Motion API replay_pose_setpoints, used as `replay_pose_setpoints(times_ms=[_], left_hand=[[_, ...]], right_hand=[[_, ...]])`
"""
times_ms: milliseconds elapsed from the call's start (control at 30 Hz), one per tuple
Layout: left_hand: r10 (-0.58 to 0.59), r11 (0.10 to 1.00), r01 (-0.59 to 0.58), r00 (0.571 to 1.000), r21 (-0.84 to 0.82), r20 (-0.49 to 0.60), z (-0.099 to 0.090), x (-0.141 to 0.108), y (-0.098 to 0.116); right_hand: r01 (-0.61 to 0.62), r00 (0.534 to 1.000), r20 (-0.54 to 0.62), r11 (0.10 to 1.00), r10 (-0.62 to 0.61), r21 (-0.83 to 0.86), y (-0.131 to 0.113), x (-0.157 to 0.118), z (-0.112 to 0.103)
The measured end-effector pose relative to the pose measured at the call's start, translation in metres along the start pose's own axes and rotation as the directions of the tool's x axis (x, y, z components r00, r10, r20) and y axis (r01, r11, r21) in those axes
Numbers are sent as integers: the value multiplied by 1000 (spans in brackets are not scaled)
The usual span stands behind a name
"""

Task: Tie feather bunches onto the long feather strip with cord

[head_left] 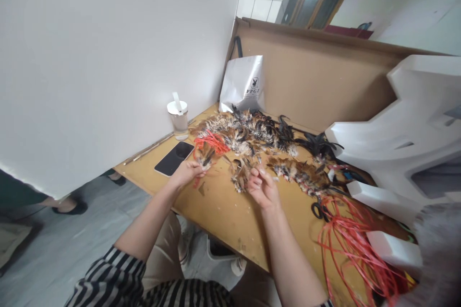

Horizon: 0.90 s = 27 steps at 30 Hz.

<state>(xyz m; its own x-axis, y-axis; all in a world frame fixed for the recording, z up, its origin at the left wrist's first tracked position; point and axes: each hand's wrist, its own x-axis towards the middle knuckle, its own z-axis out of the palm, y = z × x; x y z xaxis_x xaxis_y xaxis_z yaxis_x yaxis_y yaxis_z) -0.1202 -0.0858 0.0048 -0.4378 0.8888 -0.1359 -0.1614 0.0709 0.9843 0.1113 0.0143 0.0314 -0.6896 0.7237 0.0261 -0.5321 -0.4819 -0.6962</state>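
Observation:
My left hand point(190, 172) is closed in a pinch on a small bunch of brown feathers point(206, 154), held above the table beside the phone point(174, 158). My right hand point(263, 187) has its fingers curled and thumb and fingertips together; whatever they hold is too small to make out. Just left of it lies a small heap of brown feathers point(239, 175). Behind both hands spreads a long pile of brown, cream and black feathers point(248, 129). Short red plastic strips point(212, 142) lie at its left end, near the feathers in my left hand.
Another feather row point(302, 172) lies to the right, with black scissor handles point(318, 210) and long red plastic strings point(353, 244) nearer me. A lidded cup point(179, 122) and a silver bag point(243, 84) stand at the back. White foam pieces point(382, 129) line the right side.

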Motion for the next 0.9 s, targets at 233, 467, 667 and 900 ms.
replay_pose_setpoints(times_ms=[233,467,667,900], left_hand=[[237,944,-221,971,243,-38,-1,-1,14],[38,985,31,920,-167,391,32,-36,55],[-73,989,133,815,-63,574,57,-29,49],[-143,990,126,852,68,504,53,-9,36]], right_hand=[[-4,998,-60,988,-6,-157,-10,1,-6],[-228,972,-34,895,233,-384,6,0,-3],[-333,906,80,816,416,-473,22,-2,0],[-322,914,80,832,397,-451,21,-1,-6]])
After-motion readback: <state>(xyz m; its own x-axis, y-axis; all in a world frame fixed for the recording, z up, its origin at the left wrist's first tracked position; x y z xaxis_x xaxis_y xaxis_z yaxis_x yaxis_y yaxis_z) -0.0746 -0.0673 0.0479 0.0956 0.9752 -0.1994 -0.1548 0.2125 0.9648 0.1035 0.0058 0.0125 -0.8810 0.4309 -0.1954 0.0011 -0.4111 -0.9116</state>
